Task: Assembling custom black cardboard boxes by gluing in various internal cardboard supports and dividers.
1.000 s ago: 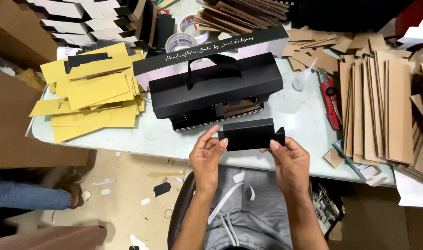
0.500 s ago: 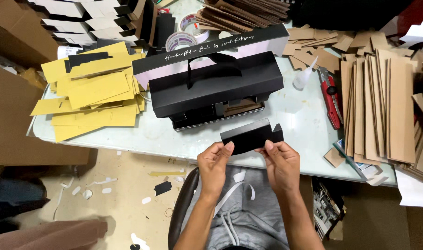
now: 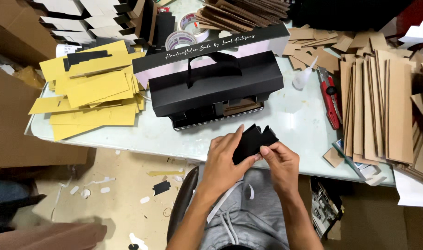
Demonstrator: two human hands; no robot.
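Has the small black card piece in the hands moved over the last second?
Yes. The small black folded card piece, pinched by the left hand and right hand, has turned from flat to tilted, right of before against the black handled box.

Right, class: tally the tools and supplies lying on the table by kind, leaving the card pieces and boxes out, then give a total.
Rolls of tape: 2
Red utility knife: 1
Clear glue bottle: 1
Total: 4

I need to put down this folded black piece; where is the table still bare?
Bare table lies between the black box and the red cutter, and along the near edge below the yellow sheets. The cardboard strips crowd the right.
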